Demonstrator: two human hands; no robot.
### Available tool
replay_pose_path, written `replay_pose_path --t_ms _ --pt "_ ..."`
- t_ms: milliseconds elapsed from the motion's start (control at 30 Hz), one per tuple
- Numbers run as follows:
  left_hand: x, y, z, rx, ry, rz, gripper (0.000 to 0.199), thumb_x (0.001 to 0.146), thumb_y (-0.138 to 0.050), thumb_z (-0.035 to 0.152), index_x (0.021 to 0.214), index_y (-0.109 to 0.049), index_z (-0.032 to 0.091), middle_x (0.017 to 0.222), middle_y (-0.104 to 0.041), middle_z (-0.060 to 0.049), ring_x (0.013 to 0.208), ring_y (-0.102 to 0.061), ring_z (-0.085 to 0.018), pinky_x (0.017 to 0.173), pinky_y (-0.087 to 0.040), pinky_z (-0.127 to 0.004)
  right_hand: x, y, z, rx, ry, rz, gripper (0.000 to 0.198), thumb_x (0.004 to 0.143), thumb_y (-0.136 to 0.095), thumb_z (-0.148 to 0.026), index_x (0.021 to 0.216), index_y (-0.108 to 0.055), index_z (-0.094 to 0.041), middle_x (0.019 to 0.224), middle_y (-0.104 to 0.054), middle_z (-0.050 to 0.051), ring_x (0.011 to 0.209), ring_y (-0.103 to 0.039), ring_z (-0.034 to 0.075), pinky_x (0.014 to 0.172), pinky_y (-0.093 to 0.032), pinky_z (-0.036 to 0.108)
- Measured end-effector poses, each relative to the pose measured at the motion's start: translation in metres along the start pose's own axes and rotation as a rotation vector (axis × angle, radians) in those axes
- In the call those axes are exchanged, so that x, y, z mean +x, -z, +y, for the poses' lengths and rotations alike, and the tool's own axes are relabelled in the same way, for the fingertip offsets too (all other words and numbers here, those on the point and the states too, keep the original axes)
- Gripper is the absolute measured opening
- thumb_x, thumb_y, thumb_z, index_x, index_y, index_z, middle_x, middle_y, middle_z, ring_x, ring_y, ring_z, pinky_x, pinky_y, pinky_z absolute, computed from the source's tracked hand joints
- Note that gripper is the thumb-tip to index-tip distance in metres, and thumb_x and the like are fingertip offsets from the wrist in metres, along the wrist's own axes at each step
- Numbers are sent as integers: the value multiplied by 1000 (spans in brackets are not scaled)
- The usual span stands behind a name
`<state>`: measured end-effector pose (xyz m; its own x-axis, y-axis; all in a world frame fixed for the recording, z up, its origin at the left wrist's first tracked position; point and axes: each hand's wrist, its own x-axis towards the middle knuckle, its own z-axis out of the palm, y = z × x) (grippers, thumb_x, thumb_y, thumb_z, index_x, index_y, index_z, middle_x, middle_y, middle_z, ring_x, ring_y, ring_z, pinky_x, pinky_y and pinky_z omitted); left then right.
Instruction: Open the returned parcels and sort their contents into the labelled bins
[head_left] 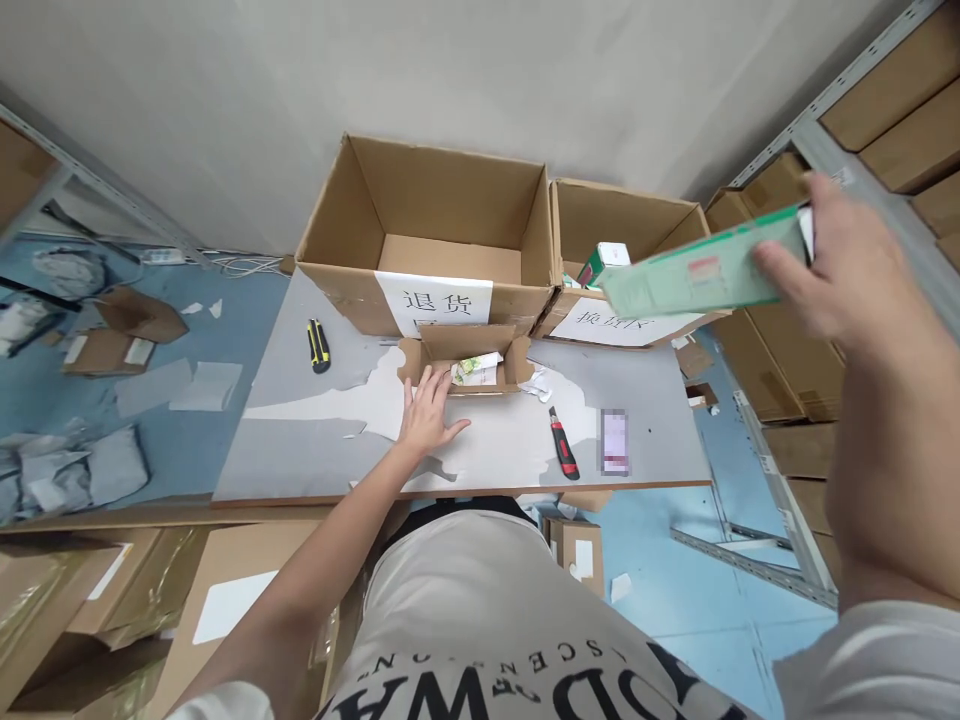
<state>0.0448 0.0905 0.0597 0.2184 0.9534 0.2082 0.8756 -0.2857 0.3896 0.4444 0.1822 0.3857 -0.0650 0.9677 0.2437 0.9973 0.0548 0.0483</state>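
Observation:
Raised at the right, my right hand grips one end of a long green and white box, slightly blurred by motion. The box's far end reaches over the front of the right-hand carton, which has a smaller green and white box inside. With fingers spread, my left hand rests at the front edge of a small open cardboard box on the table. Inside that small box lies a white paper or packet with a green print.
A large open carton stands at the back of the table. A yellow utility knife lies left, a red utility knife and a phone-like rectangle right. Shelves with boxes flank the table's right.

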Motion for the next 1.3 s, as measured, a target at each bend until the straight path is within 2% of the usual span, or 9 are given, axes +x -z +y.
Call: replay_pose_path --t_ms 67,133,300,400,600,767,933,1133,1300 --pt "-1 -4 3 35 39 -38 78 75 -65 50 141 -41 14 146 -41 -22 143 -25 -39 114 -10 -64 41 -8 -9 -17 -107 63 81 90 -26 -71 150 -20 -17 133 -46 24 128 -44 37 98 -36 54" --pt "-2 -8 6 54 60 -63 74 76 -64 47 139 -43 14 146 -42 -22 143 -26 -39 113 -11 -65 85 -35 -26 -8 -205 76 84 92 -27 -67 148 -21 -5 131 -44 29 127 -43 39 98 -33 54" --pt "-3 -12 11 75 96 -66 68 77 -63 46 136 -47 16 144 -45 -21 140 -30 -40 113 -15 -64 176 -140 -64 134 -394 -14 76 98 -27 -52 145 -17 7 133 -37 36 127 -39 39 99 -31 53" --pt "-3 -13 13 81 118 -66 66 78 -61 46 136 -47 17 143 -47 -21 139 -33 -39 113 -16 -64 200 -202 -65 204 -476 -77 83 93 -31 -60 147 -16 2 135 -34 36 127 -39 41 98 -32 59" --pt "-7 -16 14 76 138 -59 63 81 -58 44 137 -47 17 141 -49 -20 137 -36 -39 113 -17 -63 201 -282 -70 202 -314 -140 94 86 -33 -69 145 -21 3 131 -39 37 122 -43 43 98 -34 60" --pt "-10 -18 17 90 155 -64 63 81 -58 45 137 -47 18 140 -50 -20 137 -38 -39 113 -17 -63 207 -299 -92 145 -364 -325 99 84 -42 -67 148 -15 4 138 -34 38 130 -37 42 104 -30 60" --pt "-9 -18 16 68 165 -59 62 82 -57 46 136 -48 17 142 -48 -20 138 -36 -39 114 -17 -62 213 -288 -82 210 -412 -458 97 86 -41 -64 153 0 -8 148 -24 33 132 -36 40 100 -35 61" --pt "-6 -15 11 52 145 -20 61 82 -58 45 134 -49 16 143 -46 -20 139 -35 -38 114 -16 -61 188 -268 -76 196 -228 -315 83 89 -40 -58 154 -8 -15 146 -31 30 125 -43 41 96 -35 65" --pt "-4 -13 9 55 142 1 63 81 -60 44 136 -48 16 144 -46 -20 140 -33 -38 116 -7 -61 177 -260 -72 307 -182 -129 81 88 -39 -61 152 -19 -16 144 -34 28 125 -43 42 92 -38 66"
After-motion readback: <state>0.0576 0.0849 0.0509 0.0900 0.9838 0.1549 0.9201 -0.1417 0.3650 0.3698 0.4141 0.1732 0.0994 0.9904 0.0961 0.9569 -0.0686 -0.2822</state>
